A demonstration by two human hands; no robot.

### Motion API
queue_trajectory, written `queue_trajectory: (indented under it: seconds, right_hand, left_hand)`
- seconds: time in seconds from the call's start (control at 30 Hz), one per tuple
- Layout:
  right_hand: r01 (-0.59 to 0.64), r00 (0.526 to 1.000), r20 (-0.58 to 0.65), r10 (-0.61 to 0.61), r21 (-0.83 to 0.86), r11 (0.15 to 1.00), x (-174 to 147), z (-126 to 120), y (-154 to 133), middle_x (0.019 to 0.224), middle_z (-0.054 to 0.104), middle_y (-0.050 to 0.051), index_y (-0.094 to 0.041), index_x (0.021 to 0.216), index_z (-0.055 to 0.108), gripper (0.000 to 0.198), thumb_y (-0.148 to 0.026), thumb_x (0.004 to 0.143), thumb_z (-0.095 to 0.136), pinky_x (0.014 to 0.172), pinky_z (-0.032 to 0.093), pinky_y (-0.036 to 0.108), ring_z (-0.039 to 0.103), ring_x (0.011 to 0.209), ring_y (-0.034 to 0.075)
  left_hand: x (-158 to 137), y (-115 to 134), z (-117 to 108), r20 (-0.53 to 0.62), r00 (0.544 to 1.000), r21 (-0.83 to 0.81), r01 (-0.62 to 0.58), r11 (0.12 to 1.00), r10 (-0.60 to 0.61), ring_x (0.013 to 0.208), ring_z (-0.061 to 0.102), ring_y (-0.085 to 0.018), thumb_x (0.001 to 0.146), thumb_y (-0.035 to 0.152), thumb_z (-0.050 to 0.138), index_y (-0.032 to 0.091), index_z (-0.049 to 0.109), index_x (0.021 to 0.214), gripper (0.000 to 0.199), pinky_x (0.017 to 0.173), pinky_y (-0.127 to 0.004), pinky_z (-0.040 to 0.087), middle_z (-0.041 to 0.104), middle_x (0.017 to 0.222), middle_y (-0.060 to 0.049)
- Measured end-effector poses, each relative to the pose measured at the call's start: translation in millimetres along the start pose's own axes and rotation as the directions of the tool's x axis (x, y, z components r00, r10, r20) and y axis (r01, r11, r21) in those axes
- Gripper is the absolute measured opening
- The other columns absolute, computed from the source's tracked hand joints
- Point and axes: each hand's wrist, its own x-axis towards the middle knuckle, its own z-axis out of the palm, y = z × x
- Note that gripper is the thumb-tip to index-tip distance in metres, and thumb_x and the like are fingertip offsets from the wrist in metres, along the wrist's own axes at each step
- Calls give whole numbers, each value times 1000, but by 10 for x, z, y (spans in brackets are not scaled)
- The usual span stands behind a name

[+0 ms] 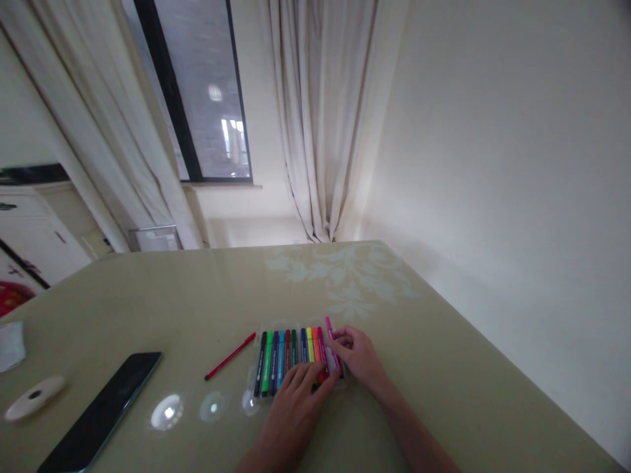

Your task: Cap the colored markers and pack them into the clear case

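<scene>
A clear plastic case (256,387) lies on the table, filled with a row of felt-tip markers (280,355) in black, green, blue, red, yellow, orange and purple. At its right end, a pink marker (329,326) is slightly tilted and sticks out past the others. My right hand (362,358) pinches this pink marker between thumb and fingers. My left hand (298,397) rests over the near edge of the case, fingers spread, its thumb by the pink marker's lower end. A red marker (230,357) lies apart, left of the case.
On the left of the glossy table (187,295) lie a black tablet or phone (101,410), a white oval object (34,397) and a pale folded item (10,345). A wall (493,197) runs along the right edge. Curtains (320,118) and a window (207,92) are behind.
</scene>
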Motion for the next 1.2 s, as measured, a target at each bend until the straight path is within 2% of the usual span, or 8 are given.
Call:
queue_trajectory:
  seconds: [0.17, 0.3, 0.4, 0.53, 0.73, 0.97, 1.1, 1.2]
  right_hand:
    - [-18, 999, -40, 15, -78, 997, -29, 15, -66, 67, 72, 1, -21, 91, 62, 18, -34, 83, 71, 55, 48, 24, 67, 59, 17]
    - [39, 998, -31, -46, -191, 981, -76, 55, -110, 69, 74, 1, -22, 89, 62, 8, -28, 86, 67, 56, 47, 25, 68, 60, 17]
    - [96, 994, -16, -108, -333, 938, -105, 89, -135, 71, 75, 2, -23, 88, 65, 3, -25, 89, 64, 62, 47, 26, 70, 64, 18]
    - [148, 987, 6, -163, -454, 878, -126, 112, -153, 75, 76, 2, -24, 89, 68, 7, -26, 91, 62, 64, 44, 27, 68, 66, 18]
    - [191, 977, 11, -214, -492, 849, -105, 53, -125, 81, 76, 5, -22, 87, 74, 19, -29, 94, 57, 66, 42, 27, 65, 69, 18]
    - [254, 959, 38, -282, -562, 787, -75, 11, -112, 71, 66, 5, -20, 71, 70, 36, -32, 98, 51, 66, 39, 28, 57, 66, 17]
    - [259, 961, 71, -267, -565, 783, -83, 14, -116, 70, 63, 4, -21, 65, 67, 40, -34, 99, 50, 66, 39, 28, 55, 66, 16]
    - [288, 951, 63, -303, -537, 793, -83, 2, -103, 73, 62, 4, -20, 66, 65, 43, -36, 101, 47, 68, 40, 28, 56, 69, 16]
  left_hand:
    - [6, 7, 5, 20, 1000, 7, 8, 1000, -8, 122, 57, -21, 96, 6, 49, 38, 46, 150, 63, 106, -37, 47, 63, 137, -2]
    - [9, 8, -9, 14, 1000, 2, 7, 1000, -7, 122, 58, -21, 96, 8, 50, 39, 45, 151, 63, 106, -37, 48, 63, 137, -2]
    - [7, 6, -9, 0, 1000, -1, 6, 1000, -6, 122, 58, -21, 97, 9, 52, 38, 46, 150, 61, 107, -37, 47, 63, 137, -2]
    - [5, 3, 11, -22, 1000, -14, 3, 1000, -3, 120, 59, -21, 96, 9, 53, 37, 51, 146, 57, 106, -37, 48, 65, 135, -1]
    - [-7, 9, 36, -45, 999, -7, 7, 1000, -7, 119, 61, -22, 96, 9, 53, 31, 56, 141, 50, 104, -38, 50, 66, 133, -4]
    - [5, 8, 18, -49, 999, -16, 4, 1000, -4, 118, 62, -22, 93, 6, 55, 31, 58, 138, 52, 103, -39, 51, 67, 131, -4]
    - [52, 63, -45, -5, 999, -80, 51, 996, -51, 119, 62, -24, 90, 7, 58, 31, 61, 135, 51, 104, -41, 52, 66, 132, -4]
    - [75, 14, -145, 16, 998, -176, 66, 982, -64, 119, 62, -22, 93, 15, 58, 33, 61, 135, 45, 105, -40, 51, 67, 132, -3]
